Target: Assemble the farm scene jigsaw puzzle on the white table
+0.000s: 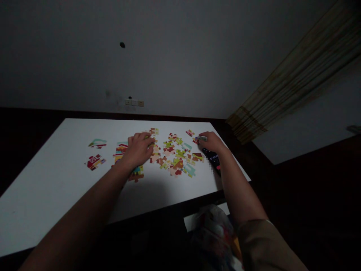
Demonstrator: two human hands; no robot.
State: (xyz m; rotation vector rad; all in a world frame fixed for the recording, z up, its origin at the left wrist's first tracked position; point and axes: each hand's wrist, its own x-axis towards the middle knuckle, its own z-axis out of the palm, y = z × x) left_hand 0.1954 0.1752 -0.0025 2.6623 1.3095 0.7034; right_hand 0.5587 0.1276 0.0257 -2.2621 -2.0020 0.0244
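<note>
- Head view: a white counter [42, 188] carries everything in use, in dim light, with a shadow across its near part.
- Remote [214, 161], black, lies by the counter's right side, partly covered by the right wrist and forearm; it takes up the space just beside the loose pieces.
- Below the near edge sits a clear bag [216, 229] of coloured things, too dark and blurred to make out; the right sleeve [267, 244] overlaps it.
- Beyond the counter is a bare wall [175, 56] with sockets [134, 102] low down; a curtain [265, 98] hangs at the right, clear of the work.
- Loose pieces [177, 152] of a puzzle lie heaped between the two hands, some overlapping.
- Left hand [141, 147] rests palm down, fingers slightly bent, over the left side of the heap; I cannot tell whether it grips anything.
- Larger section [121, 148] shows left of that hand, partly hidden by hand and forearm.
- Barn piece [94, 162] and green piece [98, 143] lie farther left, apart from the rest.
- Right hand [210, 142] has its fingers drawn nearly together at a small piece [195, 140]; whether they pinch it is unclear.
- Pink piece [190, 132] lies just beyond those fingertips.
</note>
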